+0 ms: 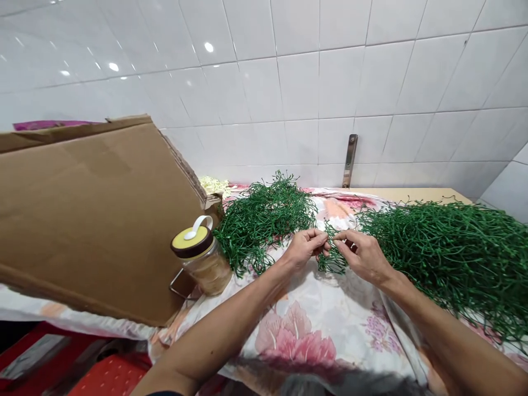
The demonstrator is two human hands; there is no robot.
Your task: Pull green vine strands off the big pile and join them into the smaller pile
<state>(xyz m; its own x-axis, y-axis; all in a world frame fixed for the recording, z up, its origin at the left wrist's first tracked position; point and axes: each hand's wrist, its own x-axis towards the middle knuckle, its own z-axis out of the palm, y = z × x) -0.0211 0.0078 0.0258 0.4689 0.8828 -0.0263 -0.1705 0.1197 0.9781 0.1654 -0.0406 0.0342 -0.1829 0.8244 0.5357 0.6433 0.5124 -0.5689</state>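
My left hand (307, 246) is closed in a pinch on a thin green artificial stem sprig (332, 263), at the middle of the cloth-covered table. Fingertips of my right hand (363, 254) come together just beside it, almost touching the left fingertips; whatever they pinch is too small to make out. More green strands of the sprig hang between and below both hands. Left of my hands lies a loose heap of green stems (268, 217) with small bud-like tips. A larger heap of the same stems (462, 258) spreads along the right side, beyond my right forearm.
A big cardboard box (94, 220) stands at the left. Beside it is a clear jar (210, 269) with a yellow-and-brown lid and white strap. Pale yellow pieces (214, 185) lie behind. A metal bracket (350, 161) is against the tiled wall. Floral cloth (305, 335) covers the table.
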